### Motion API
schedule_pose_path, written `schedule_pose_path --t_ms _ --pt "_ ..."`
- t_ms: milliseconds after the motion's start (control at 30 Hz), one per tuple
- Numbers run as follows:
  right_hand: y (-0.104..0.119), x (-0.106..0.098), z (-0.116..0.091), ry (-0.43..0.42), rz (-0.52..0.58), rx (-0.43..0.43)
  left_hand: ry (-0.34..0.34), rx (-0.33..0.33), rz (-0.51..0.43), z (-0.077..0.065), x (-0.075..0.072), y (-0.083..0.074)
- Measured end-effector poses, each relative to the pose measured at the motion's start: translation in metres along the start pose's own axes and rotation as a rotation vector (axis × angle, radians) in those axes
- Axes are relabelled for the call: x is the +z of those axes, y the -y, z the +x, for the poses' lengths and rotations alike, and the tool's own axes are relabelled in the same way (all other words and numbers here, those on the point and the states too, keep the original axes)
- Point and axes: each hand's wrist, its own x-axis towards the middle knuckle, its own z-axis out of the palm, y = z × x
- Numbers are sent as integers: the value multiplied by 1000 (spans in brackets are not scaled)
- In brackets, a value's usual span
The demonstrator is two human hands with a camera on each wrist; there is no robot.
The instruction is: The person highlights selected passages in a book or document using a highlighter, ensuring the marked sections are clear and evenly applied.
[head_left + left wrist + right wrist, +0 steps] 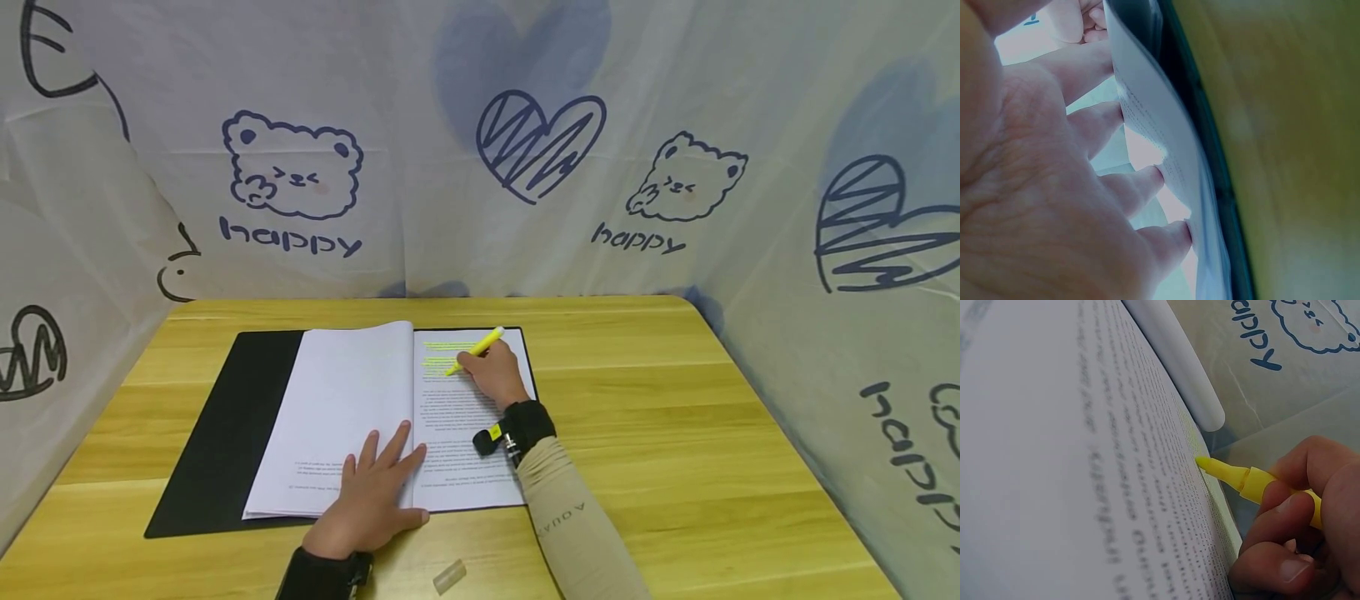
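A yellow highlighter (480,348) is pinched in my right hand (497,373), its tip on or just above the upper part of the printed right page (468,450). Yellow marked lines run across the top of that page. In the right wrist view the highlighter (1254,482) points at the text, with thumb and fingers curled round its barrel. My left hand (371,504) rests spread at the lower middle, fingers on the pages by the fold. From the left wrist view, that hand's straight fingers (1129,190) touch the paper (1160,119). The left page (337,400) is mostly blank.
The pages lie in an open black folder (217,425) on a wooden table (645,433). Near the front edge lies a small translucent cap-like piece (450,577). A white cloth (420,233) printed with bears and hearts hangs behind and at the sides.
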Motion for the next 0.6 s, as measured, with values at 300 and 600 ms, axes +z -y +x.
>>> schedule_pose_path --t_ms 300,600 --pt "-1 -3 1 7 0 1 3 3 -1 0 -1 -1" --pt "1 -4 0 -1 -4 26 -3 3 1 -1 -1 -1"
